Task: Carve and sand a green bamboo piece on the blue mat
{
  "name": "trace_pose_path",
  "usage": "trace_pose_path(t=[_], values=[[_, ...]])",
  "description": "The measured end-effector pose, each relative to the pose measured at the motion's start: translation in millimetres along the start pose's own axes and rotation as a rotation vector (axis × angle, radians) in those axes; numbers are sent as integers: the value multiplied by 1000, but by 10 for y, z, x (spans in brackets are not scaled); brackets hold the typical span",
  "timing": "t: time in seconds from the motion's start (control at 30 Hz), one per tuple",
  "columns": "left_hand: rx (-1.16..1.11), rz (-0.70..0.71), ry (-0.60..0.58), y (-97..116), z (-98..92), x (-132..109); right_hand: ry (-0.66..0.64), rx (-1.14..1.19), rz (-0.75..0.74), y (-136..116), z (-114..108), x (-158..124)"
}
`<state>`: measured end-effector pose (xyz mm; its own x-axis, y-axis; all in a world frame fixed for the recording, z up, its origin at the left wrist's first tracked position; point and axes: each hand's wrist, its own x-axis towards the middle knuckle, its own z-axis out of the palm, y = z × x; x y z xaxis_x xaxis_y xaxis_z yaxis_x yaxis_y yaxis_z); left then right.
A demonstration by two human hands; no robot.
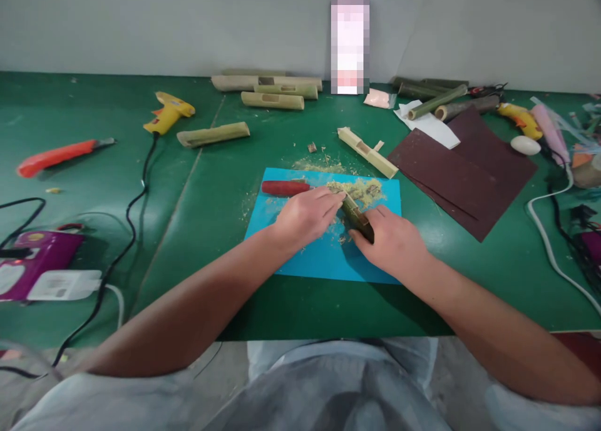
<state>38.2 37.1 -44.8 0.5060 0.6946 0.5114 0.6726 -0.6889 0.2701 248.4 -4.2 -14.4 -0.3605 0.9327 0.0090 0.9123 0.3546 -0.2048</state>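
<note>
My right hand (397,236) is wrapped round the near end of a short dark-green bamboo piece (358,217), which slants over a blue sheet (300,265). The fingers of my left hand (307,213) are closed on its far end; their tips are partly hidden. Just beyond my left hand lies a red-handled tool (285,187), its working end out of sight. Pale shavings (366,192) are heaped on the sheet past the bamboo. A split bamboo piece with a cut-out (367,152) rests beyond the sheet.
Several cut bamboo pieces (272,101) lie along the wall. On the left are a yellow glue gun (168,113), an orange-handled tool (61,157) and a purple power strip (51,256). Brown sandpaper sheets (469,174) and a second yellow glue gun (521,119) are at right. A phone-like screen (350,46) leans upright.
</note>
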Motion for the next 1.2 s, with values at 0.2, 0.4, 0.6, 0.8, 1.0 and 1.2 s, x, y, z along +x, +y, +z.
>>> trace_pose_path(t=[0.2, 0.4, 0.6, 0.8, 1.0, 1.2], values=[[33, -41, -4, -20, -21, 50, 13, 18, 32, 35, -2, -35], [25, 113, -44, 103, 22, -9, -2, 22, 13, 26, 23, -23], [0, 102, -23, 106, 36, -13, 9, 23, 18, 34, 21, -32], [-15, 102, 1, 98, 49, -10, 38, 17, 10, 38, 36, -30], [2, 68, 18, 153, 46, -35, 53, 19, 10, 45, 55, -24], [-24, 37, -29, 92, 25, -31, 24, 39, 27, 42, 41, -22]])
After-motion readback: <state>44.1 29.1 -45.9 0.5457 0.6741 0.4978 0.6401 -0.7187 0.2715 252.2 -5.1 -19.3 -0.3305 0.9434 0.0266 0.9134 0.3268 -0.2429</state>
